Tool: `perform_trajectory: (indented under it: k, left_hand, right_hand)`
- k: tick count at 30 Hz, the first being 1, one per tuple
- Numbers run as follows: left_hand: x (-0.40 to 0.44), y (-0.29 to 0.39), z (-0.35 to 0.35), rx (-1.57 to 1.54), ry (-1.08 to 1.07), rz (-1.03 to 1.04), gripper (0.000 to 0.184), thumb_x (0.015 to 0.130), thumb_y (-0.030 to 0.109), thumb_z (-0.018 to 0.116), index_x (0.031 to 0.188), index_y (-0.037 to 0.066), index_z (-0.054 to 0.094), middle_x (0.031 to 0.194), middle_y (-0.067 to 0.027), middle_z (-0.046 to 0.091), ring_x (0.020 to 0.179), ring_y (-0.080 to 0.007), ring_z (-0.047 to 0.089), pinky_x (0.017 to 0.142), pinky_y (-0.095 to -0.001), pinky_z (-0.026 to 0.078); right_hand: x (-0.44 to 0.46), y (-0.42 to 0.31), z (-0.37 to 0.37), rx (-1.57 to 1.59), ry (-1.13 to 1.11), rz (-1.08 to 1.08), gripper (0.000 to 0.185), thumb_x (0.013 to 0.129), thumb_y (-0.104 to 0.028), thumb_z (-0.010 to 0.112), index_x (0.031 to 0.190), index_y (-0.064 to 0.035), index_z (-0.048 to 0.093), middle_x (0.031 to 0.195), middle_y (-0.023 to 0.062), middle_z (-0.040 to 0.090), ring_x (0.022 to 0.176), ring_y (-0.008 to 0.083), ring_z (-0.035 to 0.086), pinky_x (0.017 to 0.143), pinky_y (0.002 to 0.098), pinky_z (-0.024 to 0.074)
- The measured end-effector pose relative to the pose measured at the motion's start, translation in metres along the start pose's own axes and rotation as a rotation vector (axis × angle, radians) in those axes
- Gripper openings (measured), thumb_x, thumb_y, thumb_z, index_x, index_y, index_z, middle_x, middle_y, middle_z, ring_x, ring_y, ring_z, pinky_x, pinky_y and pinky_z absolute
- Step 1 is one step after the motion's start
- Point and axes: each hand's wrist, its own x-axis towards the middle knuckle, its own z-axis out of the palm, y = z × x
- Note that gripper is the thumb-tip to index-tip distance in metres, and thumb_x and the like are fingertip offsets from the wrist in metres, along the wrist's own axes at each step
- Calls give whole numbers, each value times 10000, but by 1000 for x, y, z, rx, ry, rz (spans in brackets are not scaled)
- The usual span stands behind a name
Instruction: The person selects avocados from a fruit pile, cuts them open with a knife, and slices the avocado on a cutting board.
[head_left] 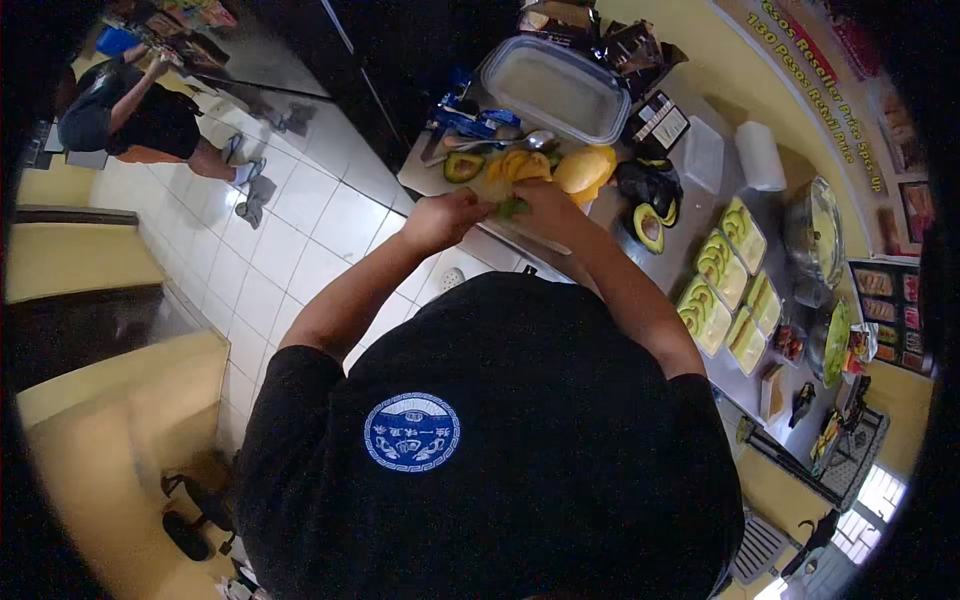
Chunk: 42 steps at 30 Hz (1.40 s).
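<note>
My left hand [440, 220] is closed in a pinch at the front edge of the metal counter, and its fingertips hide whatever they hold. Close beside it, my right hand [548, 214] curls its fingers down over a small green piece [513, 208] that looks like avocado. Just beyond the hands lie a halved avocado [463, 167], cut yellow mango pieces [522, 166] and a larger yellow mango [585, 172]. To the right of my right hand, another avocado half with its pit [648, 228] rests by dark-skinned avocados [640, 184].
A clear plastic tub [556, 88] stands at the back, with a spoon [540, 140] before it. On the right are several containers topped with avocado slices [715, 258], a paper roll [760, 157] and a metal bowl [815, 232]. Another person [130, 110] stands at the far left.
</note>
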Motion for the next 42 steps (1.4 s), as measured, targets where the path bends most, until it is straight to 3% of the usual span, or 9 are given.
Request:
perform_trajectory:
  k: [7, 9, 11, 18, 22, 30, 37, 39, 42]
  left_hand:
    - [14, 10, 9, 57, -102, -216, 229, 893, 168, 571, 1068, 237, 703, 1066, -42, 631, 903, -262, 643, 749, -384, 548]
    - [18, 18, -7, 75, -48, -61, 229, 898, 192, 573, 1085, 230, 699, 1132, -48, 630, 937, -276, 641, 794, -382, 543]
    - [20, 20, -11, -176, 18, -122, 301, 864, 158, 607, 1117, 293, 701, 1040, -67, 648, 894, -289, 650, 741, -410, 527]
    - [15, 60, -26, 15, 169, -231, 340, 836, 91, 654, 1127, 258, 711, 1056, -83, 634, 877, -290, 648, 708, -395, 536]
    - [5, 79, -15, -81, 186, -299, 294, 858, 90, 662, 1120, 212, 716, 1037, -81, 629, 825, -275, 651, 674, -373, 527]
    - [-5, 117, -11, -49, 221, -358, 313, 868, 62, 663, 1156, 181, 695, 1050, -96, 621, 799, -245, 648, 657, -354, 530]
    - [-6, 139, -19, -110, 231, -424, 341, 869, 16, 652, 1181, 152, 674, 1079, -115, 603, 861, -256, 646, 707, -328, 541]
    - [-12, 138, -20, -101, 215, -461, 344, 869, 10, 650, 1183, 147, 673, 1087, -111, 600, 877, -254, 645, 713, -326, 540]
    - [-17, 138, -24, -78, 248, -472, 341, 868, 26, 653, 1178, 166, 678, 1064, -93, 604, 850, -242, 642, 700, -332, 536]
  right_hand:
    - [-1, 14, -6, 62, 90, 6, 278, 818, -132, 669, 1060, 0, 641, 970, 173, 661, 931, 341, 634, 838, 402, 507]
    - [-6, 25, -11, 89, 186, 40, 245, 854, -123, 648, 1064, 4, 642, 941, 152, 669, 919, 306, 647, 829, 387, 515]
    - [-16, 27, -30, 446, 274, 161, 221, 928, -108, 587, 1117, -8, 643, 948, 60, 667, 918, 191, 638, 814, 329, 516]
    - [-106, 57, -126, 1138, 292, 325, 302, 938, -51, 560, 1230, -74, 632, 965, -29, 640, 818, 51, 545, 735, 203, 455]
    - [-169, 160, -148, 580, 452, 363, 305, 904, -24, 563, 1193, -68, 648, 959, 3, 669, 791, 84, 575, 725, 233, 476]
    - [-271, 292, -208, 63, 731, 724, 211, 861, -61, 632, 1062, -44, 696, 955, 68, 710, 887, 133, 645, 822, 279, 504]
    - [-270, 359, -192, 367, 699, 531, 212, 854, -130, 671, 1039, -33, 705, 942, 107, 724, 904, 180, 681, 812, 311, 519]
    - [-266, 352, -189, 51, 655, 704, 247, 815, -140, 690, 1040, -40, 709, 949, 151, 712, 887, 283, 686, 818, 371, 526]
    - [-276, 343, -186, -424, 749, 595, 247, 786, -122, 667, 1023, -62, 709, 953, 163, 694, 891, 356, 644, 836, 420, 506]
